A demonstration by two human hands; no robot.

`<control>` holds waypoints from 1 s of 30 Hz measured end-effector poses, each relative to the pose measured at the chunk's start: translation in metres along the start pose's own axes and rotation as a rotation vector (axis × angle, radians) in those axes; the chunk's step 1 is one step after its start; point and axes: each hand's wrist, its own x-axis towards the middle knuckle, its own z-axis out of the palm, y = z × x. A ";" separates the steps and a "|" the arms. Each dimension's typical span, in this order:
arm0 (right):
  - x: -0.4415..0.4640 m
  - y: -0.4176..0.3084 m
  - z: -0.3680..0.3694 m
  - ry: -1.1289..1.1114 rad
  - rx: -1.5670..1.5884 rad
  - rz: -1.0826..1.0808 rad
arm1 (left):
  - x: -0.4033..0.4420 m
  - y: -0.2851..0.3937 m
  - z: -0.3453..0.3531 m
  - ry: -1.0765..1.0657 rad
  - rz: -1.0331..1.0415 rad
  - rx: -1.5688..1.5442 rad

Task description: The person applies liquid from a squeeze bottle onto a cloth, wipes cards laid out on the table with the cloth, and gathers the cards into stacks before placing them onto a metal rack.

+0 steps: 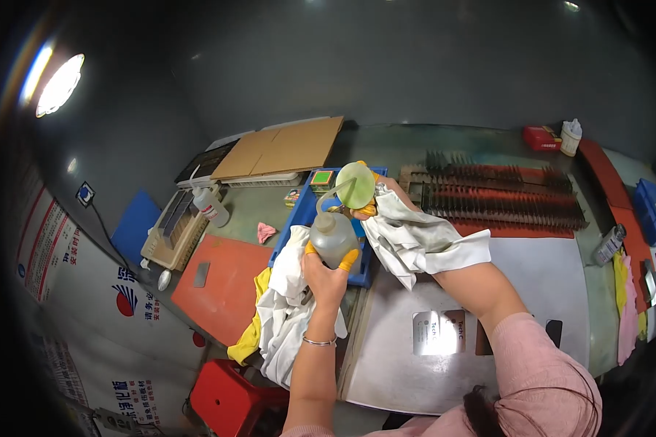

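Taking the clock from the grey-white squeeze bottle [335,240], the red stool [229,399] is nearest, at 7 o'clock, with a loose white cloth [288,320] closer in on that same line. The printed cards [431,333] lie on the pale sheet [393,364] between 4 and 5.

The left hand [326,282] grips the squeeze bottle from 6 o'clock, its yellow-tipped fingers closed round the sides. The bottle's neck is towards 11 to 12, and its bent spout [334,191] turns towards 1 to 2, reaching the green disc [356,191]. Whether the tip touches the disc or just overlaps it in view, I can't fairly say.

The right hand [380,186], its arm coming in from 4, grips that disc at its right edge, with a draped white rag [415,237] hanging from it. The left hand is nearer the body.

Beyond, the blue tray [296,217] sits below the bottle and disc; the dark-toothed rack [503,197] is between 2 and 3, the cardboard [284,151] at 11.
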 end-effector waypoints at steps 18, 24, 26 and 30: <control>-0.017 -0.024 -0.002 0.161 0.061 -0.034 | 0.000 -0.007 0.001 0.016 0.044 0.008; -0.101 -0.072 0.003 0.426 -0.081 -0.217 | 0.001 -0.029 0.009 -0.034 0.008 -0.043; -0.164 -0.096 0.017 0.534 -0.246 -0.237 | 0.000 -0.019 0.008 -0.044 -0.028 -0.014; -0.306 -0.144 0.037 0.769 -0.378 -0.002 | 0.007 -0.022 0.005 -0.008 0.054 0.173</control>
